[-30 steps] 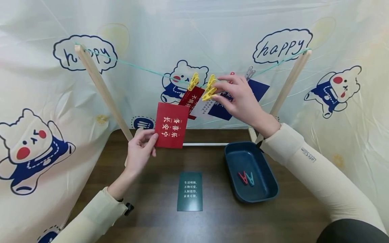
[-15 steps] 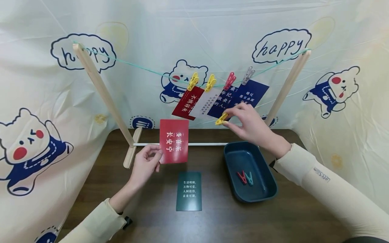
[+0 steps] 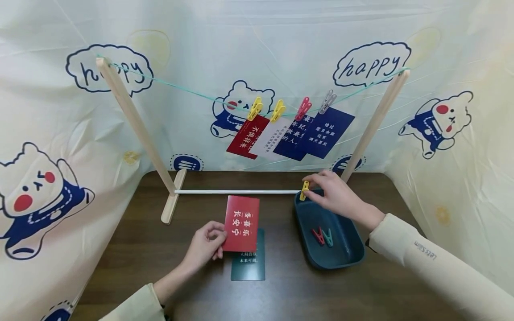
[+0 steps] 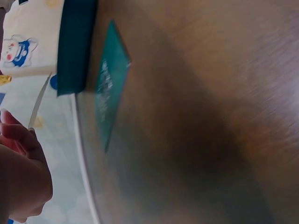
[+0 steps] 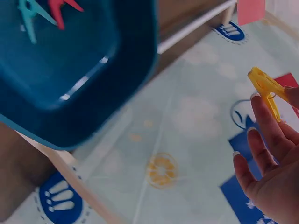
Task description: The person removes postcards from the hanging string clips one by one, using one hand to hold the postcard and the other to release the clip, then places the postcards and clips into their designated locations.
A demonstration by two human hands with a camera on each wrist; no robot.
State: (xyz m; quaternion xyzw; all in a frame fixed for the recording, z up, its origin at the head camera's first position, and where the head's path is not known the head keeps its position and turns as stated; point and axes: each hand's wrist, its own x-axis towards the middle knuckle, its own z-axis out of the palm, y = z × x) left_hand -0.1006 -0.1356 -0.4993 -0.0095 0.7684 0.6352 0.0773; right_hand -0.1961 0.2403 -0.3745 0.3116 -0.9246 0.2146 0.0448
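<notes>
In the head view my left hand (image 3: 205, 245) pinches the left edge of a red card (image 3: 242, 223) with white writing. The card is held above a dark green card (image 3: 248, 269) that lies on the table, covering its upper part. My right hand (image 3: 335, 194) pinches a yellow clothespin (image 3: 304, 190) between thumb and fingers, over the far left rim of a dark blue tub (image 3: 301, 240). The right wrist view also shows the yellow clothespin (image 5: 267, 88) in the fingers. A red clothespin (image 3: 318, 236) and a teal clothespin (image 3: 329, 238) lie inside the tub.
A green string (image 3: 188, 91) runs between two wooden posts (image 3: 134, 125). From it hang a red card (image 3: 245, 140), a white card (image 3: 269, 138) and two blue cards (image 3: 327, 133), each under a clothespin. A white rod (image 3: 237, 192) joins the stand's base.
My right hand has come down from the string with the yellow clothespin to the tub's rim. My left hand has lowered the red card and moved it right, over the green card.
</notes>
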